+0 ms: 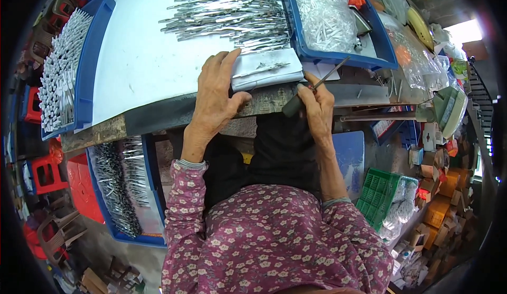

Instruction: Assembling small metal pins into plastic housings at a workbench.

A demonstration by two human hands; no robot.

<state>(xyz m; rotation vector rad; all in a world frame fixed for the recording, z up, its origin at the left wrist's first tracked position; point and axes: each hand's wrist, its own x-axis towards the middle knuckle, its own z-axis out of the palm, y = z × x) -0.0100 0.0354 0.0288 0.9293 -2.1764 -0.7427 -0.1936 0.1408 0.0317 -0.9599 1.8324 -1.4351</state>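
My left hand [214, 93] rests at the table's front edge with its fingers stretched out and thumb apart, against the left side of a white paper-covered pad [264, 73]. A few thin dark metal pieces lie on that pad. In my right hand [320, 109] is a screwdriver [293, 105] with a dark green handle and a thin metal shaft that slants up and to the right. The right fingertips are close to the pad's right corner. Beyond the pad spreads a pile of thin, shiny metal strips [227, 19] on white sheeting [142, 46].
A blue tray [97, 46] of white sticks stands at the left. Another blue tray [348, 56] with bagged white pieces is at the right. Below the table are a blue bin [153, 188] of metal pieces and a green crate [377, 193]. A lamp head [449, 109] juts out at the right.
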